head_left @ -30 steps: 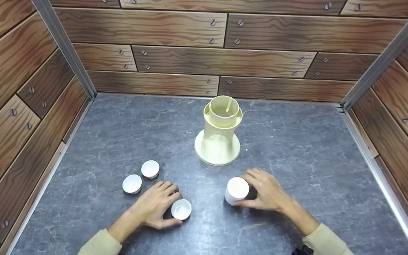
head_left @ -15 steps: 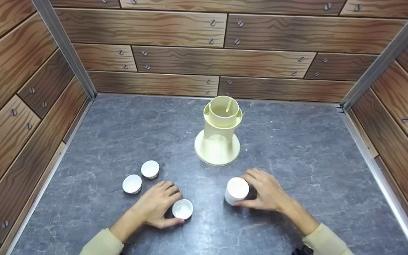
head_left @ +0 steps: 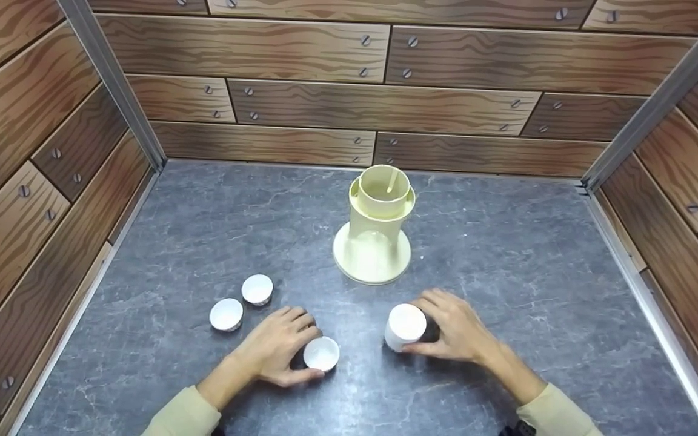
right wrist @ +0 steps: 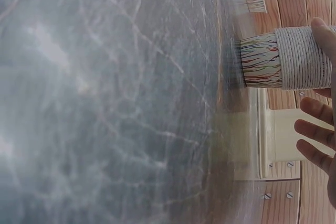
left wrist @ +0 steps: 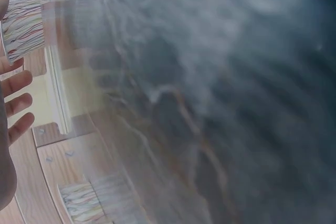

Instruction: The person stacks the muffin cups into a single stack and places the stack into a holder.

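Note:
In the head view my left hand [head_left: 280, 350] pinches a small white cup [head_left: 322, 353] between thumb and forefinger, its other fingers extended. The cup stands upright on the grey table; coloured lines cover its outside [left wrist: 23, 30] in the left wrist view. Farther right, my right hand [head_left: 455, 330] holds a taller white cup-shaped piece [head_left: 405, 326] between thumb and forefinger. Seen in the right wrist view, that piece has a ribbed white upper part [right wrist: 303, 59] and a lower part with coloured lines [right wrist: 261, 61]. Its other fingers are spread apart from it.
Two more small white cups [head_left: 257, 289] [head_left: 226, 315] stand left of my left hand. At the middle back is a pale yellow-green tube-shaped holder [head_left: 379, 224] on a round base. Wood-patterned walls [head_left: 300, 103] enclose the grey marbled table [head_left: 203, 236] at the back and sides.
My left hand has slid the small cup a little to the right, toward the taller white piece. The right hand and its piece stay in place.

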Available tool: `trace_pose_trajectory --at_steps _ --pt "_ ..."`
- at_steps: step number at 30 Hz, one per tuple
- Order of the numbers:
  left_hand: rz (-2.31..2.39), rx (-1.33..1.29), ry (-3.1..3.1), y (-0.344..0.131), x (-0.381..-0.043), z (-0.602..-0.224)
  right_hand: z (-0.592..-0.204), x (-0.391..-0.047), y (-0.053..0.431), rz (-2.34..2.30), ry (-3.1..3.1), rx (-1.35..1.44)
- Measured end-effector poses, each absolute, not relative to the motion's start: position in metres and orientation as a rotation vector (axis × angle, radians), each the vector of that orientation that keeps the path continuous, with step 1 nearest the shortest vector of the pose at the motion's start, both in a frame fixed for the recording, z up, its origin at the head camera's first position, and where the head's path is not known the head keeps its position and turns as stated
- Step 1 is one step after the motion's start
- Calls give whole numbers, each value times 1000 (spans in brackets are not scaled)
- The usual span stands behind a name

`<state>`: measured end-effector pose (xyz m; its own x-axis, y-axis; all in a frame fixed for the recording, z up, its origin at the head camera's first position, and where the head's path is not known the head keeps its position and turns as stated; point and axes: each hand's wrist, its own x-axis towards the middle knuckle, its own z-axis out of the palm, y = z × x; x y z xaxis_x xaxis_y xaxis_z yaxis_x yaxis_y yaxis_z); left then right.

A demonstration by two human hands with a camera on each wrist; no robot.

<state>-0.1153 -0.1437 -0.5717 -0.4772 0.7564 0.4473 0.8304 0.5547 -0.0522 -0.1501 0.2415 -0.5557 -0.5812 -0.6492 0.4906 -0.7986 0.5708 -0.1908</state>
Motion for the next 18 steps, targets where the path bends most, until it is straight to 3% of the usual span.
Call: trace_pose_trajectory --at_steps 18 --pt "-283 -1302 -2339 -123 -129 -563 -557 -150 241 568 -2454 1158"
